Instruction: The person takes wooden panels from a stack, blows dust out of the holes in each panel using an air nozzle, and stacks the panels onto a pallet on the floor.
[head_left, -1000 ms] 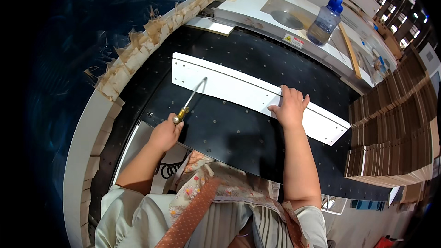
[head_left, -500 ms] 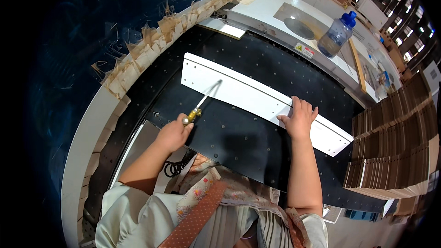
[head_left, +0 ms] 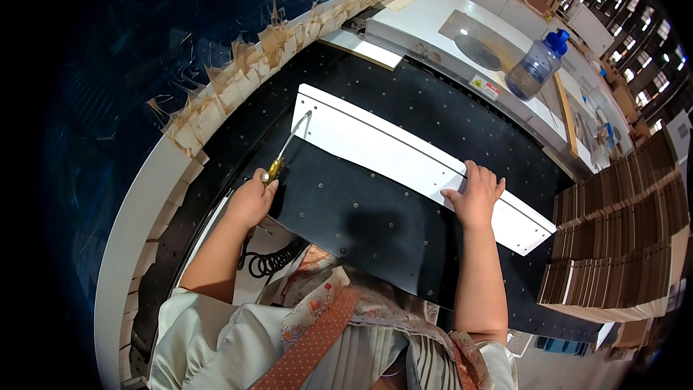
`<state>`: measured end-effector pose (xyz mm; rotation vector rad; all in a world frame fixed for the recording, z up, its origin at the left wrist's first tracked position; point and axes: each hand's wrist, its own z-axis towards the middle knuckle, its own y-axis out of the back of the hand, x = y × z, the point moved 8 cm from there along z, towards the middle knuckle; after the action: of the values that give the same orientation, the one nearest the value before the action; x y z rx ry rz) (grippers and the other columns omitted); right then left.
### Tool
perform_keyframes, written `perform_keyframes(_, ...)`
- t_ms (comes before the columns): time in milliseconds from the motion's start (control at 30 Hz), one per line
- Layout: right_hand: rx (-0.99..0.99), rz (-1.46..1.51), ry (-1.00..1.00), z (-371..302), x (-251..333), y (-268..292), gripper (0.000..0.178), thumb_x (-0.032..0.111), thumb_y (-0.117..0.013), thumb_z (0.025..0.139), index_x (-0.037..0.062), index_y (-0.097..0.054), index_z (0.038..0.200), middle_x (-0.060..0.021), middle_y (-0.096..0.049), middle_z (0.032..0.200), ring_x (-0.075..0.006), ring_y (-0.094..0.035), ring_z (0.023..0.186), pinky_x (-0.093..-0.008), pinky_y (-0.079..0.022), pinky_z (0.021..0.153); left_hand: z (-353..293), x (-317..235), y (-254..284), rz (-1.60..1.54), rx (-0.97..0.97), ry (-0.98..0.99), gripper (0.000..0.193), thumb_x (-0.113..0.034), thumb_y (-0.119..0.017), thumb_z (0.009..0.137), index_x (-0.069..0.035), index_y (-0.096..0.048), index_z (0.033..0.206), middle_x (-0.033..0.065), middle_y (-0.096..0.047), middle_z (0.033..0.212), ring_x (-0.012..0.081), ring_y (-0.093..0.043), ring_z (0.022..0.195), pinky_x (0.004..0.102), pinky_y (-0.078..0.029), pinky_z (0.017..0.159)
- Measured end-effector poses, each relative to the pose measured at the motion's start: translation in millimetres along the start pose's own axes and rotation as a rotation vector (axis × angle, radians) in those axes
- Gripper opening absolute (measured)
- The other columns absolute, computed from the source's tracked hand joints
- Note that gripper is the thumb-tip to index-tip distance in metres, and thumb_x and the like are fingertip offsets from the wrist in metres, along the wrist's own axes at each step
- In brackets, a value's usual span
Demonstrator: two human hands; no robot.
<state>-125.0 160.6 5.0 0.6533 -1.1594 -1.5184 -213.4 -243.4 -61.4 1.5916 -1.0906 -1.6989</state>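
Note:
A long white panel [head_left: 382, 150] with a groove along its far edge and small drilled holes near its ends lies slantwise on a black work surface. My left hand [head_left: 250, 201] is closed around an air blow gun [head_left: 273, 169] with a brass-coloured body. Its thin bent nozzle reaches over the panel's left end, the tip close to the holes there. Toward the panel's right part, my right hand [head_left: 476, 201] grips it across its width, thumb at the near edge and fingers over the far one.
Stacks of brown-edged boards [head_left: 613, 238] stand at the right. Beyond the work surface, a blue-capped bottle [head_left: 538, 65] sits on a white machine ledge. A curved pale rim with torn tape [head_left: 253, 65] runs along the left. A black coiled hose [head_left: 273, 260] hangs near my left forearm.
My left hand has moved left with the blow gun, bringing the nozzle tip from the panel's inner face to the holes at its left end. My right hand keeps its hold.

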Motion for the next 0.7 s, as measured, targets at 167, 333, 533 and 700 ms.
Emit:
perform_keyframes(167,-0.002,-0.002,-0.013,-1,0,1,0.073,0.025,-0.082,0.052,0.0112,-0.05,0.115,-0.0063,-0.054,0.107,-0.0256,-0.046,0.108,-0.0562,-0.019,0.102,4,-5,1,-0.011,0.009,-0.017,0.031,-0.031,-0.045,0.09,-0.001,-0.043,0.098,0.0244,-0.06,0.078,0.0436,-0.056,0.077,0.049,-0.043,0.066)
perform_keyframes(333,-0.018,0.008,-0.005,-1,0,1,0.072,0.025,-0.083,0.051,0.0111,-0.05,0.115,-0.0061,-0.054,0.106,-0.0257,-0.046,0.108,-0.0561,-0.019,0.101,3,-10,3,0.01,-0.003,-0.019,0.031,-0.031,-0.045,0.09,-0.001,-0.043,0.098,0.0253,-0.059,0.078,0.0443,-0.056,0.076,0.0495,-0.043,0.066)
perform_keyframes(533,0.0,-0.004,-0.013,-1,1,2,0.072,0.024,-0.082,0.053,0.0103,-0.05,0.116,-0.0052,-0.053,0.107,-0.0248,-0.045,0.109,-0.0573,-0.019,0.103,5,-7,6,0.008,0.023,-0.008,0.033,-0.031,-0.046,0.09,0.0,-0.044,0.098,0.026,-0.059,0.08,0.0442,-0.055,0.08,0.0489,-0.043,0.07)
perform_keyframes(700,-0.013,-0.013,-0.008,-2,1,2,0.072,0.024,-0.082,0.053,0.0104,-0.05,0.116,-0.005,-0.053,0.108,-0.0248,-0.045,0.108,-0.0576,-0.019,0.102,10,6,9,0.0,0.039,0.062,0.04,-0.032,-0.046,0.09,0.003,-0.044,0.109,0.0256,-0.059,0.086,0.0429,-0.055,0.085,0.047,-0.043,0.073)
